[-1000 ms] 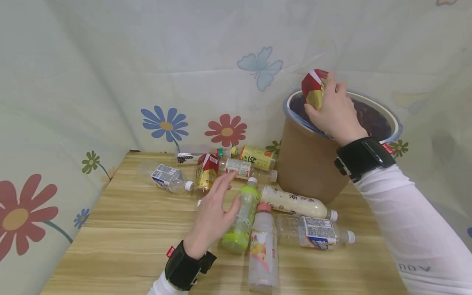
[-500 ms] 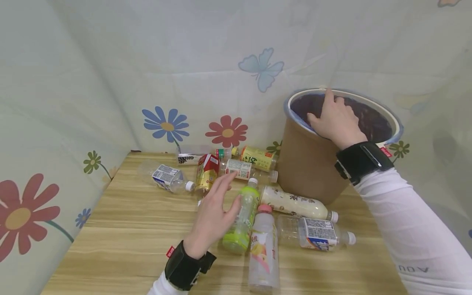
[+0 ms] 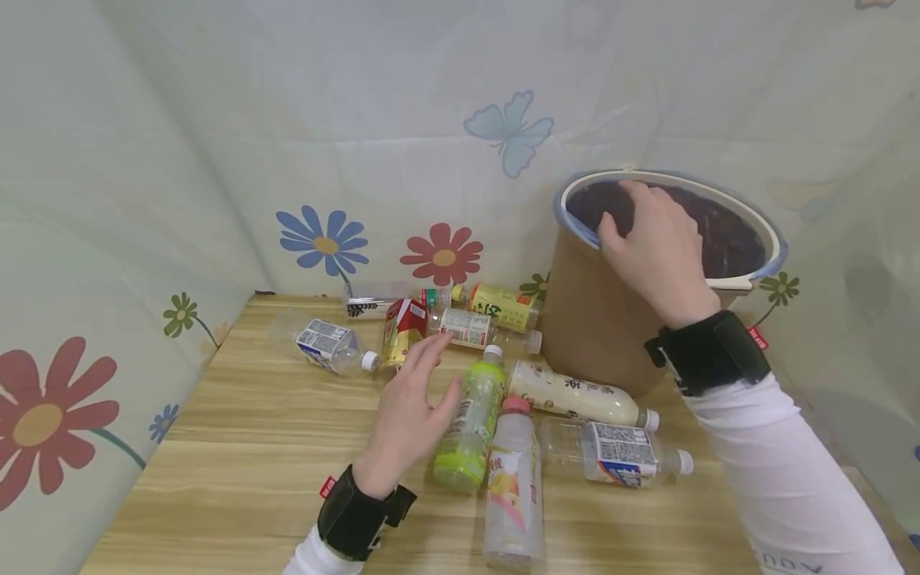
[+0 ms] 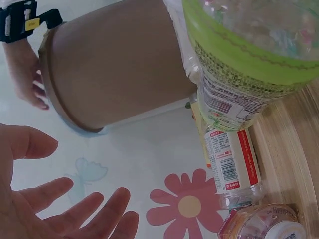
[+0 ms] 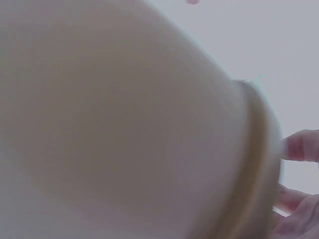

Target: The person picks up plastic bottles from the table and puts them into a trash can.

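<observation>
Hands: left hand (image 3: 411, 411) and right hand (image 3: 657, 251), both bare, without gloves. Sleeves: white, long. The right sleeve (image 3: 779, 463) is close-fitting, lightly creased along the forearm, and carries dark grey lettering (image 3: 791, 564) near the lower picture edge; the characters are not fully legible. The left sleeve (image 3: 321, 557) is visible only as a short section. Wrist fittings: one wide, matte black band per wrist. The left band (image 3: 352, 515) has a small black block (image 3: 400, 505) projecting at one side and a red tag (image 3: 327, 486) with pale print at its edge. The right band (image 3: 719, 355) carries a matching label (image 3: 757, 338).
</observation>
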